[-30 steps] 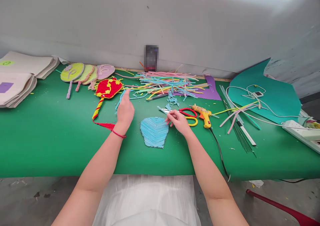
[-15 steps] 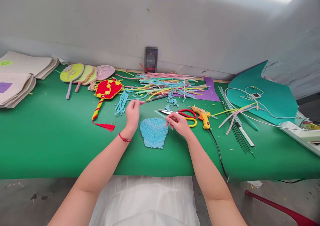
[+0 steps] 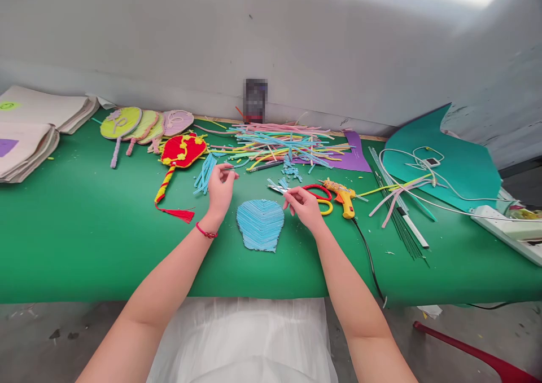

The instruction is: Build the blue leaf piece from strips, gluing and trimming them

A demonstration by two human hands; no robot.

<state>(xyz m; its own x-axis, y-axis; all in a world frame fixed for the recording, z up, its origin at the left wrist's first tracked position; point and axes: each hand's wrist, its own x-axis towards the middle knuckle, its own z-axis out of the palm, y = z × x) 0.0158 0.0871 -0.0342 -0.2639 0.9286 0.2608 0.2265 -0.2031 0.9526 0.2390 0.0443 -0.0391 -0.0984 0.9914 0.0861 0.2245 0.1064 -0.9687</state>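
Observation:
A shield-shaped panel covered in blue pipe cleaners [image 3: 260, 225] lies flat on the green table, between my two hands. My right hand [image 3: 304, 205] is at its upper right, fingers pinched on a short blue pipe cleaner piece [image 3: 273, 184], over the scissors [image 3: 324, 197] with red and yellow handles. To the upper left of the panel, my left hand [image 3: 221, 188] hovers with fingers loosely bent and apart, and I see nothing held in it. Beside it lies a bundle of blue pipe cleaner strips [image 3: 205, 173]. Small blue offcuts [image 3: 291, 168] are scattered beyond the scissors.
A yellow glue gun [image 3: 345, 196] with a black cord lies right of the scissors. Colourful pipe cleaners [image 3: 283, 140] pile up at the back. At left are a red fan [image 3: 184, 150], pastel fans [image 3: 122, 123] and paper stacks [image 3: 29, 146]. A power strip [image 3: 503, 225] sits far right.
My left hand has moved slightly left, and its fingers have spread a little. My right hand has shifted slightly right, and the blue piece in it is tilted more upright.

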